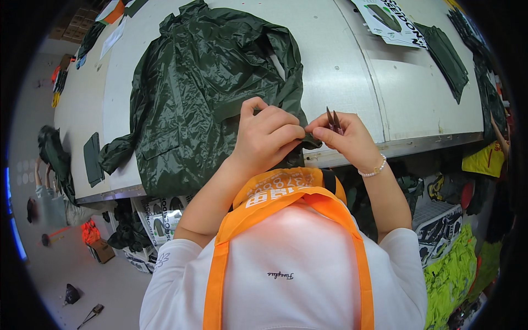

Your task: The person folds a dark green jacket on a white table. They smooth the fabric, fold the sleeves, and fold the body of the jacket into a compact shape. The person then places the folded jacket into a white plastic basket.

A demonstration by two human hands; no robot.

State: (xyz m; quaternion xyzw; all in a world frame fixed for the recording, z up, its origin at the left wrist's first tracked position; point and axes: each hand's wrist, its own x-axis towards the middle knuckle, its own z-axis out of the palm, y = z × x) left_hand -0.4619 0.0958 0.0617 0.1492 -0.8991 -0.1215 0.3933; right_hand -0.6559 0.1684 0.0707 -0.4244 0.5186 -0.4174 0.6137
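Note:
A dark green, glossy rain jacket (203, 77) lies spread on the pale table, its collar at the far side. My left hand (267, 132) is closed on the cuff end of the jacket's right-side sleeve. My right hand (346, 140) holds small thread snips (333, 122) in its palm, blades pointing up and away from me. The thumb and forefinger of that hand pinch at the cuff's edge, close to the left fingertips. Whatever lies between the fingertips is too small to make out.
Folded dark green garments lie on the table at left (93, 159) and far right (443, 60), beside printed sheets (388, 22). The table's metal edge (396, 147) runs in front of me. Below are bagged goods and a lime-yellow garment pile (454, 275). Other people work at both sides.

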